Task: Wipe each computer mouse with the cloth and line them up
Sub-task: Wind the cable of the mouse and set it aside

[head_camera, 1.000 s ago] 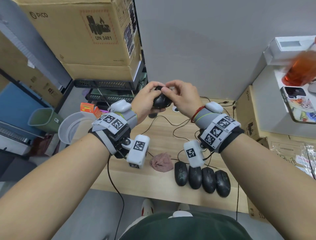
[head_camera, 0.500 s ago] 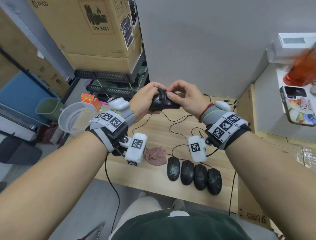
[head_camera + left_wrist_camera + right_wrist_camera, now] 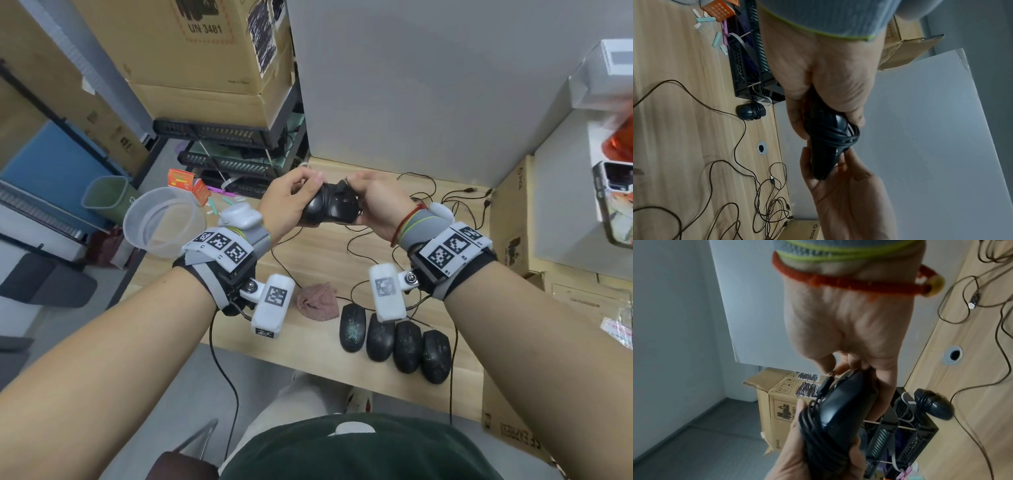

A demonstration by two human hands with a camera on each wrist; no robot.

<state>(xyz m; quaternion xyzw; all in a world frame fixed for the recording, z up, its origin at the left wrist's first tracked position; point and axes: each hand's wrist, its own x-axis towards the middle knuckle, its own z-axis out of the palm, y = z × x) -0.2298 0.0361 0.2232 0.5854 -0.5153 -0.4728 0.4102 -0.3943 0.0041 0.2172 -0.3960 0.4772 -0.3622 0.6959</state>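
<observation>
Loose cables [image 3: 428, 212] sprawl across the worktop [image 3: 325, 260] at centre right of the frame. A pink cloth [image 3: 317, 301] lies beside four black mice [image 3: 394, 339] lined up low centre. Above them, the left hand [image 3: 284, 205] and right hand [image 3: 376, 202] each hold a grip pressed around a black mouse [image 3: 330, 209] bound in its own cord. Another wrapped mouse [image 3: 751, 111] sits by the worktop's far edge.

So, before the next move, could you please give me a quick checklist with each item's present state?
1. Held mouse secure in left hand and right hand: ok.
2. Its cable unwound for wiping: not ok, it is coiled round the body.
3. Cloth within reach on the desk: ok.
4. A hand free for the cloth: not ok.
5. Row of four mice lined up: ok.
6. Wrapped mouse at the back edge dealt with: not ok.
</observation>
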